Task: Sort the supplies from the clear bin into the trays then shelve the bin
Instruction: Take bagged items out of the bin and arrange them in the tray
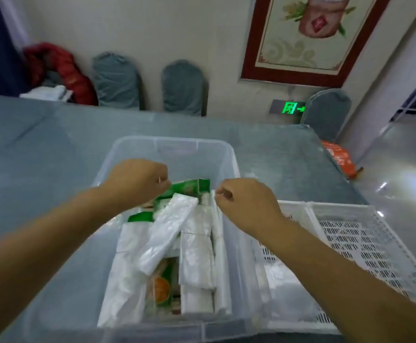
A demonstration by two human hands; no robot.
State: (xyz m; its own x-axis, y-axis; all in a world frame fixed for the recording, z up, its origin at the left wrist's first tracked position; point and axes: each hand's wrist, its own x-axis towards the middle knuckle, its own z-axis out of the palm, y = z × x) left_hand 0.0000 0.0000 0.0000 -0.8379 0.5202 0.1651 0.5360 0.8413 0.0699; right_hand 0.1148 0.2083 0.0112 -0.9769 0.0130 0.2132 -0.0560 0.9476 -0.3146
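Hands work inside the clear bin [226, 154]: left hand [137, 180] pinches the green packet [189, 188], right hand [245, 203] pinches a white plastic-wrapped pack [216, 219], likely for lifting toward the white trays [350, 211] beside the right arm.

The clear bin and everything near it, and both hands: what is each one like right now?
clear bin: open, no lid, still holding packets.
green packet: raised, gripped by the left hand.
white packets: piled in the bin.
white trays: beside the bin, on its right.
left hand: curled on the green packet.
right hand: curled, pinching a white packet's edge.
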